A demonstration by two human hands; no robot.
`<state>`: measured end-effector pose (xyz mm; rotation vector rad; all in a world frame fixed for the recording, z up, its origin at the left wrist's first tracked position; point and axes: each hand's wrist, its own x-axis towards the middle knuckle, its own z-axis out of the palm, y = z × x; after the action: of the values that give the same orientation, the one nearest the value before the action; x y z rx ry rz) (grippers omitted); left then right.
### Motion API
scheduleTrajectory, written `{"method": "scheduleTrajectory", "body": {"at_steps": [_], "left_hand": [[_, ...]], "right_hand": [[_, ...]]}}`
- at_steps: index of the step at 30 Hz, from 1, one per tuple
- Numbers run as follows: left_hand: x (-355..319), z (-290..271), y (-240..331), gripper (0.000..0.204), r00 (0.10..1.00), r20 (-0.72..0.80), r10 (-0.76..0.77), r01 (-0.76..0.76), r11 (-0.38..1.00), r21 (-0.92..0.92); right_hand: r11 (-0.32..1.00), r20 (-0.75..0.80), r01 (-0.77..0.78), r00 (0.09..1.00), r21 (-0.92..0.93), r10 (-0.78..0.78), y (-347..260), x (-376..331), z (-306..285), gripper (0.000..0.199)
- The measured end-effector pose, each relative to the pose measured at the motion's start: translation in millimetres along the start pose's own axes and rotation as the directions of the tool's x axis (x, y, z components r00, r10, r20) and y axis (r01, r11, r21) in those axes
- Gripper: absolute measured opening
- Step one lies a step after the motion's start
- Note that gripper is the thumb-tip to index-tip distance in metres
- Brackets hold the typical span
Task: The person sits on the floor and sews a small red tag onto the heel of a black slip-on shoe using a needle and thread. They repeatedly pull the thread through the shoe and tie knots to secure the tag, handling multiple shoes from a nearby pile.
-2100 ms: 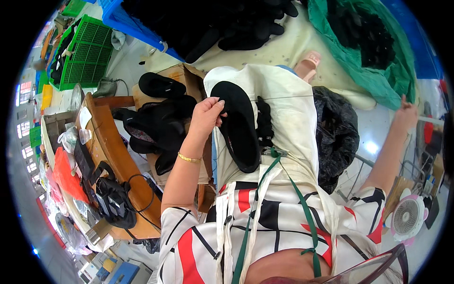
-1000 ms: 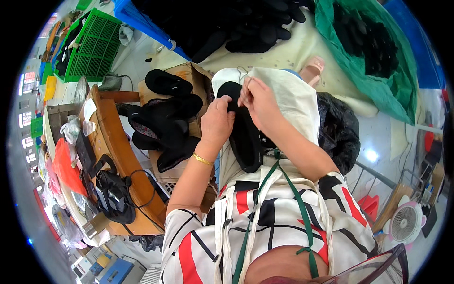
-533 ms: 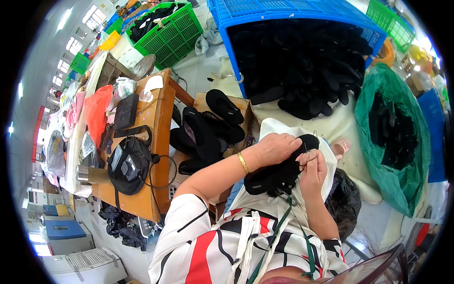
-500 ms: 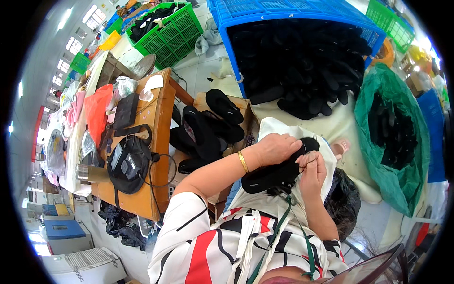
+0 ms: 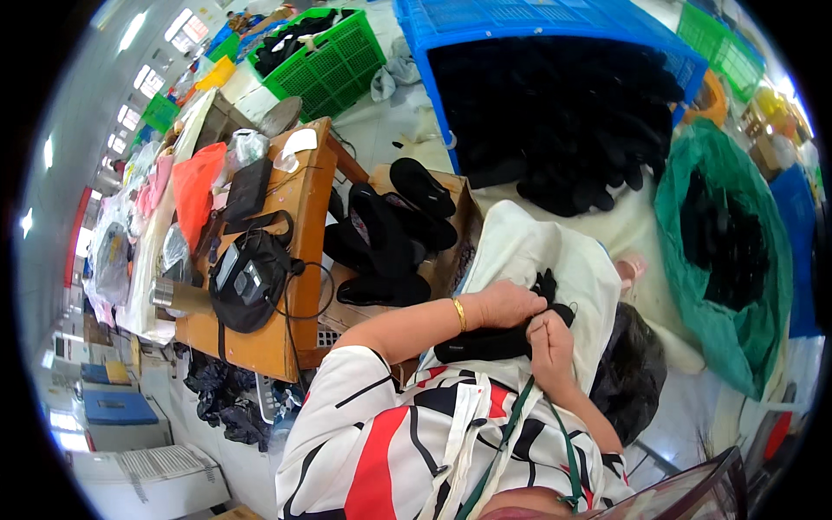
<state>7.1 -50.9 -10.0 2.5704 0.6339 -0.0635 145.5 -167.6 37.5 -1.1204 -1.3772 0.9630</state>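
- Fingers of both hands pinch the black shoe upper (image 5: pixel 494 340) on the lap: left hand (image 5: pixel 507 303), right hand (image 5: pixel 548 342).
- Judgement: brace it against the white apron (image 5: pixel 537 251), working near the pinch.
- Cardboard box (image 5: pixel 459 208) of finished shoes lies beside the desk (image 5: pixel 295 225).

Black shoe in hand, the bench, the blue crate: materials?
Black shoe: matte, soft-looking, likely fabric or felt; no shine. Bench: orange-brown wood or laminate, smooth and slightly glossy. Blue crate: moulded plastic with lattice walls.
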Motion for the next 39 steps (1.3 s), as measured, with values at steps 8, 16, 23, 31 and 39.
{"method": "scheduleTrajectory", "body": {"at_steps": [8,16,23,31,39], "left_hand": [[-4.2,-30.3,10.3,0.027,0.899,-0.428,-0.095,-0.027,0.963,-0.27],[19.4,-16.1,37.3,0.028,0.882,0.224,-0.416,0.458,0.638,-0.619],[-2.8,-18.9,28.8,0.016,0.826,0.334,-0.454,0.496,0.303,-0.814],[-5.7,-7.2,34.4,0.011,0.806,0.394,-0.442,0.31,-0.252,-0.917],[-16.0,-18.6,31.4,0.013,0.842,0.322,-0.433,0.485,0.344,-0.804]], "right_hand": [[0.797,-0.206,0.191,0.907,-0.573,-0.366,6.2,21.6,-68.4,0.01],[0.562,-0.02,0.442,0.774,-0.699,-0.633,6.7,8.8,-60.2,0.015],[0.624,-0.271,-0.178,0.961,-0.761,-0.057,-9.6,-57.5,-158.8,0.009],[0.884,-0.342,-0.46,0.846,-0.081,0.409,7.9,-59.2,-152.6,0.011],[0.795,0.05,0.037,0.999,-0.606,-0.008,37.3,-2.4,-68.2,0.006]]}}
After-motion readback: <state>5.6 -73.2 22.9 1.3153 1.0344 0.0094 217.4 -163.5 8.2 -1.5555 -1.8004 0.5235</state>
